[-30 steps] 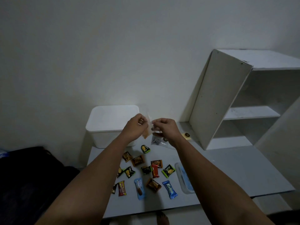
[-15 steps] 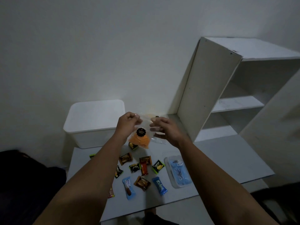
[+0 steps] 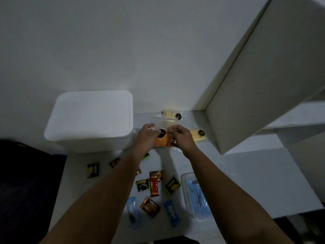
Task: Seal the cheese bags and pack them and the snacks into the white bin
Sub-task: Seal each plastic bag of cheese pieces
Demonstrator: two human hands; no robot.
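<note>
Both hands (image 3: 146, 136) (image 3: 182, 138) pinch orange cheese bag (image 3: 162, 142) — seal hidden.

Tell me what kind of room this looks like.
Probably a plain room in a home, set up for packing, not a shop or kitchen: a low white table against a bare wall, a white shelf unit standing on it, and a white bin beside scattered snack packets.

The cheese bag (image 3: 162, 138) is clear, shiny plastic. The white bin (image 3: 89, 120) looks like smooth, dull plastic. The snacks (image 3: 154, 186) have shiny wrappers. The desk (image 3: 255, 173) is smooth and dull.
</note>
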